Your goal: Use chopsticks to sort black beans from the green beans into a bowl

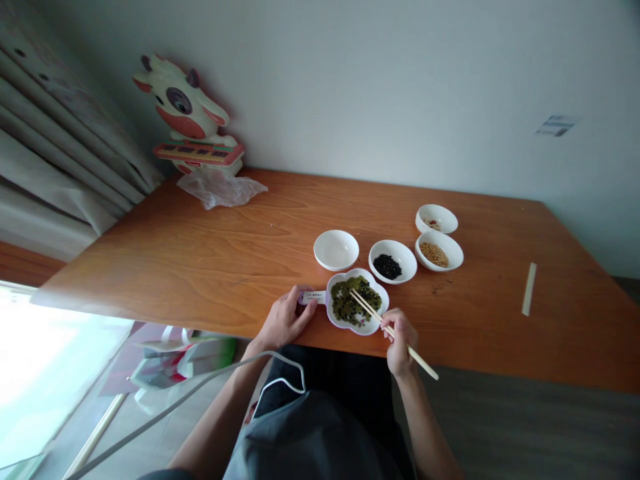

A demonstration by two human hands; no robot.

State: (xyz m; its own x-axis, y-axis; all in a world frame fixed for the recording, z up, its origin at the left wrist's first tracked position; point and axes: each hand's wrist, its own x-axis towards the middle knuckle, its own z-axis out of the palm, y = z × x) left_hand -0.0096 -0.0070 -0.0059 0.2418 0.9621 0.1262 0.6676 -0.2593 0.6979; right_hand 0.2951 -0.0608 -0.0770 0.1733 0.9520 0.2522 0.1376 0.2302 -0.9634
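A flower-shaped dish (367,328) with a purple rim sits near the table's front edge, holding green beans (350,303). My left hand (287,315) grips its labelled handle (313,297) between thumb and fingers. Wooden chopsticks (419,362) are held in my right hand (400,340), their tips among the green beans. Behind the dish stands a white bowl (337,250) with nothing visible in it. To its right, another white bowl (409,268) contains black beans (387,267).
Farther right are a bowl of yellowish beans (434,254), a bowl with small reddish bits (436,219) and a paper strip (529,289). A cow toy keyboard (200,153) and a plastic bag (220,189) stand at the back left of the wooden table (225,267).
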